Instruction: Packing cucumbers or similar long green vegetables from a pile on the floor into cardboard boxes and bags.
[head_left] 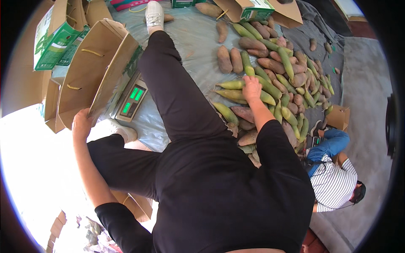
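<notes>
My left hand (82, 124) is closed on the near edge of an open cardboard carton (86, 63) with yellow cord handles, which stands tilted on my left. Under the carton's right side is a digital scale (134, 98) with green lit displays, its platform mostly hidden. Out to the right, my right hand (252, 88) reaches onto a large heap of long green radishes and brownish-pink roots that look like sweet potatoes (272, 64). Its fingers are bent over a green radish (231, 85) at the heap's left edge; the fingertips are partly hidden.
Green-and-white cartons (57, 40) stand at the far left, and another carton (249, 9) lies at the far edge. Plastic sheeting (190, 50) covers the floor under my outstretched leg. At right, a person in a striped shirt (333, 183) bends beside the heap near a small box (338, 117).
</notes>
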Demonstrator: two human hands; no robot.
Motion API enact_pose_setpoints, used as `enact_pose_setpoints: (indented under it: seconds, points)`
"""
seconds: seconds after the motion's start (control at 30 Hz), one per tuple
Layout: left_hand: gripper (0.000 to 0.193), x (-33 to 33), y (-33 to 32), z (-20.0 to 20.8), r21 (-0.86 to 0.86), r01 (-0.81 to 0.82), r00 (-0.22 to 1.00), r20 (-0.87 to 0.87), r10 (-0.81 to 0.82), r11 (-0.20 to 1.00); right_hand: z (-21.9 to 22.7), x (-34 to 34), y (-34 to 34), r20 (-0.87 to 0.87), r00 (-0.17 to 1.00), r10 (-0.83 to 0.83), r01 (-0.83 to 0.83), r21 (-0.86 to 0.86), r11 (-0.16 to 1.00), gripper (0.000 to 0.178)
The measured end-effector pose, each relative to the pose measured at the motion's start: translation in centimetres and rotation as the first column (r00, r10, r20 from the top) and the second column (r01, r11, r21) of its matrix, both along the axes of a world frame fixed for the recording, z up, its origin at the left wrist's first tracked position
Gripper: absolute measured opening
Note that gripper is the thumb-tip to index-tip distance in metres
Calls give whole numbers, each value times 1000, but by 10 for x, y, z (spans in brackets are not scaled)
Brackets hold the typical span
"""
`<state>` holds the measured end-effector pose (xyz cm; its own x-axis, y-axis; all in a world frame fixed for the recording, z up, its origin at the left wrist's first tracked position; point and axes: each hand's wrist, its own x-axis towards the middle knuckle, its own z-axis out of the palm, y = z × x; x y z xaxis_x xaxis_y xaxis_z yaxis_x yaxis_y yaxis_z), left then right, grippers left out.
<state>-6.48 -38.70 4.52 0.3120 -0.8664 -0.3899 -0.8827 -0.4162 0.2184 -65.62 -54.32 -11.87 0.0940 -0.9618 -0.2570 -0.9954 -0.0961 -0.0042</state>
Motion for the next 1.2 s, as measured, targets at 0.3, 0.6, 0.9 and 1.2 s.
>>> enact_pose_setpoints:
  seconds: [0.3,0.6,0.9,1.2]
  points:
    - [19,-16,-5,12,-31,30,995,101,-27,999,-7,-12,4,-403,900,165,-59,262,963,26]
    - [18,-17,-1,17,-52,33,987,160,-24,998,44,12,-37,-80,997,-8,5,-43,999,49]
    - [23,-21,-7,17,45,-64,995,76,60,997,138,121,-101,880,421,218,140,-301,943,46]
    - [20,-16,-2,14,8,-44,993,111,43,999,250,293,-106,889,-372,266,-31,-299,954,41]
